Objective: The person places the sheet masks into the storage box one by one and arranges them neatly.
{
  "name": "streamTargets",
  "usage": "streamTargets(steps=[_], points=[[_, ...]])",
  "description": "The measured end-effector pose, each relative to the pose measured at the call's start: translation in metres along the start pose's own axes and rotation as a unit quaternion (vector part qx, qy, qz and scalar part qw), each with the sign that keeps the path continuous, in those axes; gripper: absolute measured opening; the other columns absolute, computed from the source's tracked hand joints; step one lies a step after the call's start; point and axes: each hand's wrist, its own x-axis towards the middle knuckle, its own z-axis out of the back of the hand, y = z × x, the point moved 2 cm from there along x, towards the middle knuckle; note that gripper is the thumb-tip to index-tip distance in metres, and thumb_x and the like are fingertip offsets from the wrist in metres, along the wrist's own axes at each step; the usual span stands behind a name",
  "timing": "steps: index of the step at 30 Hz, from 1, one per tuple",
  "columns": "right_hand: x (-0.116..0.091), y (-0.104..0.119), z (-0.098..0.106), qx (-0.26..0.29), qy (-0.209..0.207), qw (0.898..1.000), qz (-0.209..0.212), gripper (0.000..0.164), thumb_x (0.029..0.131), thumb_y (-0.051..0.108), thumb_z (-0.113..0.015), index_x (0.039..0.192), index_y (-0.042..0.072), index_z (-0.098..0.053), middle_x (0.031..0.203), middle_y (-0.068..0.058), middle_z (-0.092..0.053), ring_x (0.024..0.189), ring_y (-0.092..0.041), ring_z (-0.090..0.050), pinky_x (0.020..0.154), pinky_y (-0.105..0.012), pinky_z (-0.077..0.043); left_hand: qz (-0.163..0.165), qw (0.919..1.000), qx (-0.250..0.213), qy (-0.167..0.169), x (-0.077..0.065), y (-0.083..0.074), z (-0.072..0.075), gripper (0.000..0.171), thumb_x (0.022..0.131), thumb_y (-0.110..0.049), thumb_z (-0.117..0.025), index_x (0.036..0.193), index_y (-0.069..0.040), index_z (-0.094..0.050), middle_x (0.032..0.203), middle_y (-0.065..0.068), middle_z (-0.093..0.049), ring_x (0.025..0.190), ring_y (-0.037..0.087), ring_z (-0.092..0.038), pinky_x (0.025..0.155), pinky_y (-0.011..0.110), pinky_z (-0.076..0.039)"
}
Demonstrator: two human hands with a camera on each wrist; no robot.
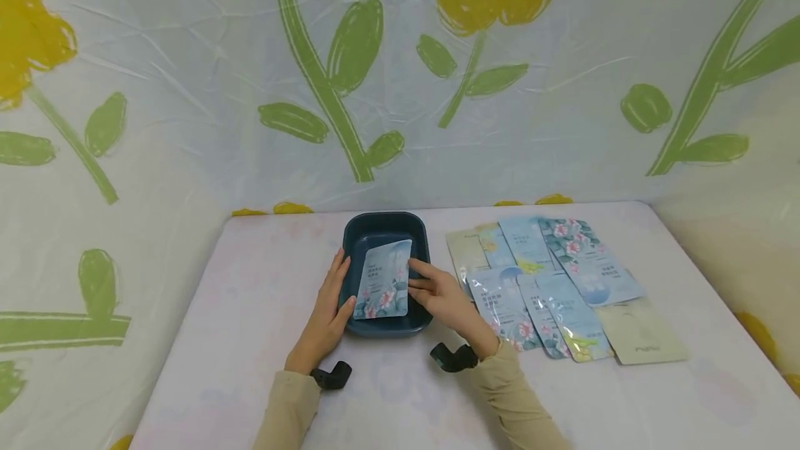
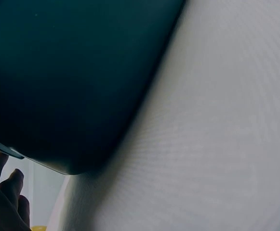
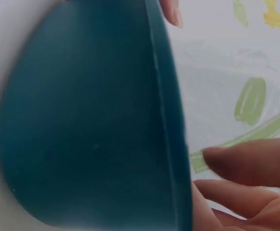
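Note:
A dark blue rectangular basin [image 1: 387,328] stands on the table, with a pale blue sachet printed with pink flowers [image 1: 384,280] in it. My left hand [image 1: 321,314] rests along the basin's left side, fingers stretched over the rim and thumb near the sachet's lower left corner. My right hand [image 1: 445,297] reaches over the right rim, its fingertips at the sachet's right edge. From the right wrist, the basin's wall [image 3: 91,120] hides part of that hand, and its thumb [image 3: 250,161] looks apart from the fingers. The left wrist view is mostly filled by the basin's outside [image 2: 67,86].
Several overlapping sachets lie right of the basin, among them a flowered one [image 1: 590,262] and a pale green one [image 1: 644,332]. A white cloth covers the table [image 1: 250,283]. Behind it hangs a flower-printed sheet [image 1: 206,89].

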Motion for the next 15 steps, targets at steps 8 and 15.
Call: streamTargets(steps=[8, 15], points=[[0.0004, 0.003, 0.0018, 0.086, 0.046, 0.995, -0.038, 0.065, 0.101, 0.006, -0.051, 0.156, -0.005, -0.017, 0.158, -0.025, -0.027, 0.141, -0.039, -0.036, 0.111, -0.051, -0.035, 0.003, 1.0, -0.005, 0.002, 0.0004, 0.0002, 0.0022, 0.067, 0.1, -0.018, -0.048, 0.159, -0.007, -0.017, 0.167, 0.009, -0.005, 0.152, 0.026, -0.006, 0.12, 0.055, -0.01], [0.0001, 0.0016, -0.0013, 0.195, 0.077, 0.975, -0.071, 0.071, 0.105, 0.022, -0.046, 0.159, 0.004, -0.003, 0.166, -0.013, -0.004, 0.151, -0.031, -0.01, 0.121, -0.05, -0.011, 0.009, 0.9999, -0.006, 0.006, -0.0002, 0.0003, 0.001, 0.069, 0.099, -0.013, -0.05, 0.159, -0.007, -0.017, 0.167, 0.007, -0.004, 0.152, 0.025, -0.006, 0.12, 0.054, -0.01]])
